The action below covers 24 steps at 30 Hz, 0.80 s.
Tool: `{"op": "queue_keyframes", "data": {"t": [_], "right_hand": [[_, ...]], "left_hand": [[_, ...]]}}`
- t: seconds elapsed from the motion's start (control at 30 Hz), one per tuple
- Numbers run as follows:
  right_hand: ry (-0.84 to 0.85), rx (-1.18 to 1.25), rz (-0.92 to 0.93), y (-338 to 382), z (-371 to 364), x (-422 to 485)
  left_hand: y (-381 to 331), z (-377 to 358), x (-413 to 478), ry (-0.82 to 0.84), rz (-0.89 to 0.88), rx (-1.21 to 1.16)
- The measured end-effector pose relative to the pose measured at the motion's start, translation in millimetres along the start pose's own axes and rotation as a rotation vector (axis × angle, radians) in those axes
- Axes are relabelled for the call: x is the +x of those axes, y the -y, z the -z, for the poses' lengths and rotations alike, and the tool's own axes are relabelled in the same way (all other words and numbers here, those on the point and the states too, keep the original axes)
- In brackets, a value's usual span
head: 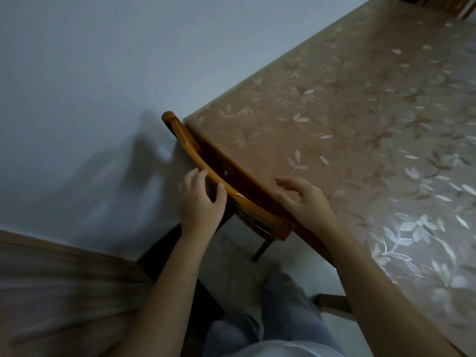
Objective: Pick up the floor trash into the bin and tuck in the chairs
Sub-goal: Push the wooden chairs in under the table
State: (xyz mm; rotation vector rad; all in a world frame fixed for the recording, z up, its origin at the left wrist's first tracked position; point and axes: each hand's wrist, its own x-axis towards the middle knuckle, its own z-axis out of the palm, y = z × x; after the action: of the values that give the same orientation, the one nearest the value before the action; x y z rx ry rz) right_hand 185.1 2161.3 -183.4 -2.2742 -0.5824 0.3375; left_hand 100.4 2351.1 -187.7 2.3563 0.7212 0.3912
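As chair (282,229) looks stiff, heavyish wood, push top rail (188,148); L hand (199,202) rests loose there, R hand (306,202) open, 3 o'clock

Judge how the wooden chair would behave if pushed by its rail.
Probably rigid: the wooden chair looks solid timber. Its glossy rail might feel slippery under the left hand. Little travel is likely, since it sits close against the table edge.

Domestic dining room. Evidence: wooden dining table (360,119) under a leaf-patterned cover; matching wooden chair (192,148) at its near edge, beside the corner; plain pale wall (77,73).
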Motion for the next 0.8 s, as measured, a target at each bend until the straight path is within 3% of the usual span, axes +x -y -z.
{"op": "queue_keyframes", "data": {"t": [0.13, 0.37, 0.8], "right_hand": [[-0.190, -0.144, -0.007, -20, 19, -35], [-0.375, -0.305, -0.037, -61, 57, -96], [-0.627, -0.423, -0.275, -153, 143, -271]], "left_hand": [[-25, -9, -28, 0.024, -0.244, 0.073], [-93, -43, -86, 0.148, -0.502, 0.112], [-212, -133, -216, 0.414, -0.821, 0.138]]}}
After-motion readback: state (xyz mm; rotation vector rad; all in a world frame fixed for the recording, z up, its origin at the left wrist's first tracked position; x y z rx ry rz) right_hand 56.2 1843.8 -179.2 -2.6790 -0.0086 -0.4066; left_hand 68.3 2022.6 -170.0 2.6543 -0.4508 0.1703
